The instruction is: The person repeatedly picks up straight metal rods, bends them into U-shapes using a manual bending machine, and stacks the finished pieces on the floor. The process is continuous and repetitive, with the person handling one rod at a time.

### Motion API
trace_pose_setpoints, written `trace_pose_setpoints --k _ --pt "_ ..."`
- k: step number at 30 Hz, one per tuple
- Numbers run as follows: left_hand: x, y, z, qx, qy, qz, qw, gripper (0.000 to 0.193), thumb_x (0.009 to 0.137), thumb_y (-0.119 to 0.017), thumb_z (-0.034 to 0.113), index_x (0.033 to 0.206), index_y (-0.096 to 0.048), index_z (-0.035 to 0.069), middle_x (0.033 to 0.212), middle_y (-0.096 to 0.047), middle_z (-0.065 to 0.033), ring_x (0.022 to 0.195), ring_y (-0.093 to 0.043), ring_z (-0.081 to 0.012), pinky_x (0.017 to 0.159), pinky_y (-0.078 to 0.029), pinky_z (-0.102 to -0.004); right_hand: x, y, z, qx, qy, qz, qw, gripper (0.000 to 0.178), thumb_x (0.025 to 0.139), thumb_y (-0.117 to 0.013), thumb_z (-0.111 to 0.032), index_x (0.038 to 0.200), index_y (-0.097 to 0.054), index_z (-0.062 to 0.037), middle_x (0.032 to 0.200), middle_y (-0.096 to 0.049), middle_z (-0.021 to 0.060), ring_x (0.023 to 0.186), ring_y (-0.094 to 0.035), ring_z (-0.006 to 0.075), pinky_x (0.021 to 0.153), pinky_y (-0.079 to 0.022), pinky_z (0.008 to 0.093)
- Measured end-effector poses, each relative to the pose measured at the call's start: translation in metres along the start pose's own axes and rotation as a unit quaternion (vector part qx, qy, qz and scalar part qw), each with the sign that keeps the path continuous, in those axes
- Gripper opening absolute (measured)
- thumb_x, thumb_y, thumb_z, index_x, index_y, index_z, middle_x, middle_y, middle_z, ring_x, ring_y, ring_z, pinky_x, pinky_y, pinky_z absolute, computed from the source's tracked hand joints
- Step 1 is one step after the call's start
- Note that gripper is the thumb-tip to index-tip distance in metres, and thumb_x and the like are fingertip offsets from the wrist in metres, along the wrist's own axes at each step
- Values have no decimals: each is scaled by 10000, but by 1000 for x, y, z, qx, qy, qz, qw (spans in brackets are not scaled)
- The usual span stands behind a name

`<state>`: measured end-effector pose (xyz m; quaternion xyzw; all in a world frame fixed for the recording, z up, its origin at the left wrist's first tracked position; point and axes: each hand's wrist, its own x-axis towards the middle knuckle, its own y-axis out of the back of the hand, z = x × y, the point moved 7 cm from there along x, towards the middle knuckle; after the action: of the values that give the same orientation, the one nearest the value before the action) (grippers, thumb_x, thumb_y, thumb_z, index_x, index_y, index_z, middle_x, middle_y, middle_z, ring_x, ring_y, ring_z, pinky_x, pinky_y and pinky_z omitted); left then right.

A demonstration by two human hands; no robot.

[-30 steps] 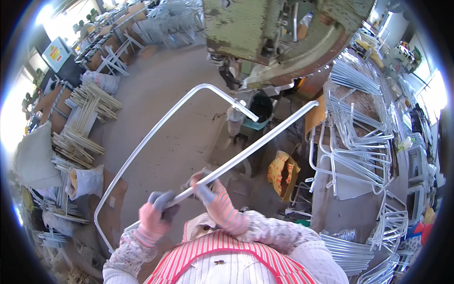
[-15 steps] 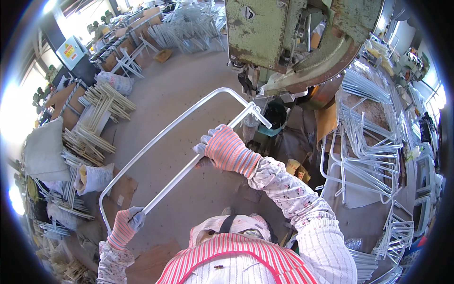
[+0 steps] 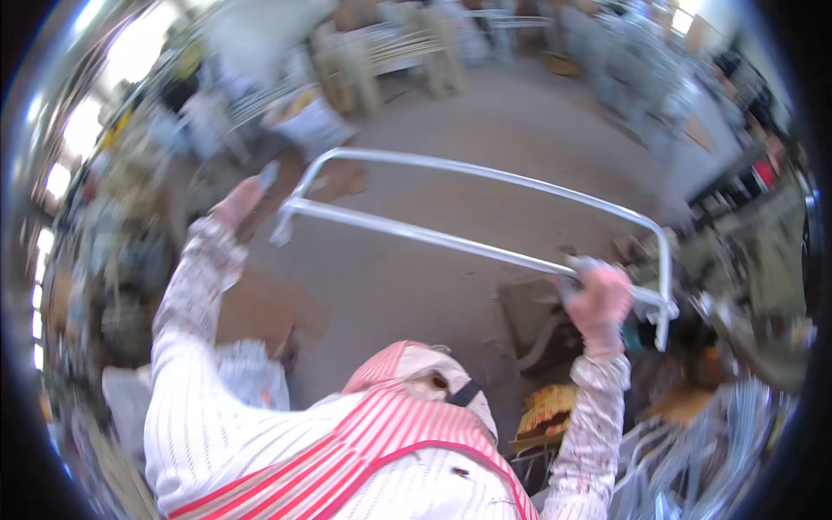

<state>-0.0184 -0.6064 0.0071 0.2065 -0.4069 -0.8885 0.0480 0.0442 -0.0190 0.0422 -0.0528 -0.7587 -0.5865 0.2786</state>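
A white bent-tube metal frame (image 3: 416, 232) with a straight crossbar hangs in the air in front of me. My right hand (image 3: 600, 295), in a striped glove, is wrapped around the crossbar near its right end. Off the frame's left end, a small gap away, my left hand (image 3: 243, 201) holds nothing; its gloved fingers look stretched out, though motion blurs them. At the right, beyond the frame's end, stands the green machine (image 3: 754, 269), smeared by the head's turn.
Pale bundled parts (image 3: 399, 52) and a white sack (image 3: 310, 123) stand at the far left. Metal tubes (image 3: 702, 451) are heaped at the lower right, near a yellow bag (image 3: 548, 407). Flat cardboard (image 3: 260, 312) lies on the floor at the left.
My view has turned left, away from the machine. The metal frame has swung to lie crosswise, clear of the machine. My left hand has let go of it; my right still grips it.
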Motion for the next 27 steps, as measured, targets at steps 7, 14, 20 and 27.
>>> trace_pose_setpoints --k 7,14,20,27 --pt "-6 -68 4 -459 3 -101 882 339 961 -491 308 1105 -614 27 848 -652 -54 727 -645 -147 650 -527 -277 6 -3 -1 9 24 20 999 277 708 -739 -360 744 -633 -107 638 -585 68 608 -588 286 544 -408 398" --pt "27 -60 11 -455 29 -73 887 228 921 -532 335 956 -639 138 684 -520 65 561 -456 -61 477 -346 -228 21 13 3 -56 0 39 998 335 728 -687 -477 686 -601 -156 605 -554 59 578 -582 250 536 -419 402" --pt "44 -42 43 -435 -18 -9 900 269 932 -547 385 750 -502 192 535 -324 101 414 -309 -28 379 -279 -216 16 6 31 1 -97 -57 994 311 728 -685 -472 728 -639 -165 645 -582 22 668 -614 234 611 -451 381" --pt "45 -26 40 -434 -57 -7 899 262 932 -557 380 831 -532 140 524 -334 81 395 -316 -34 366 -287 -214 15 6 20 -5 -90 -32 995 271 715 -698 -457 733 -658 -190 610 -556 3 619 -586 221 568 -430 368"
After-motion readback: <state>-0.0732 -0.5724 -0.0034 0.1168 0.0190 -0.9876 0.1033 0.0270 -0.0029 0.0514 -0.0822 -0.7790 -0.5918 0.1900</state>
